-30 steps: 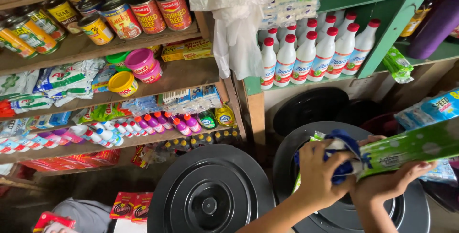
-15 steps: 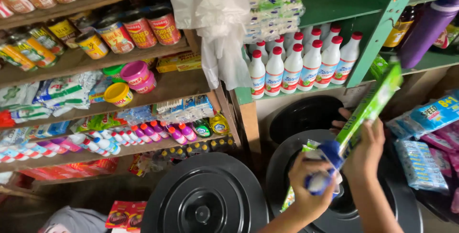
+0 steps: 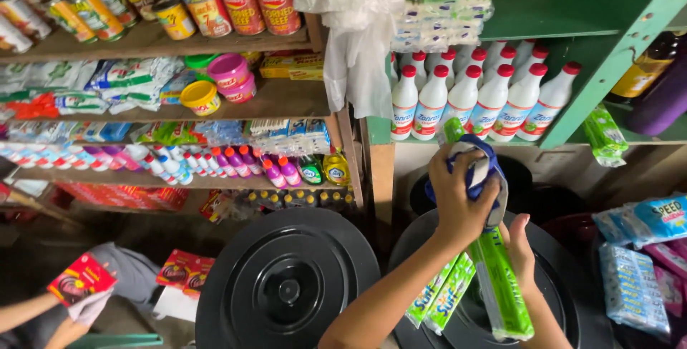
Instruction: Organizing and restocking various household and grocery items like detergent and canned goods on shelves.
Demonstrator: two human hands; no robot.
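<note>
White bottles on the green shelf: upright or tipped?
Upright: the white bottles stand in a row on the green shelf, red caps on top.

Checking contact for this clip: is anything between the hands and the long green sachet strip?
Yes for the left hand: it presses a blue-and-white cloth around the long green sachet strip's upper end. The right hand grips the strip directly lower down.

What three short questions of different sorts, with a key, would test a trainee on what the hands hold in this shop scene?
1. True or false: the left hand presses a blue and white cloth against the green sachet strip.
2. What colour are the caps on the white bottles?
3. The right hand touches: A) a black lid B) the green sachet strip C) a can.

Key: 1 true; 2 red; 3 B.
</note>
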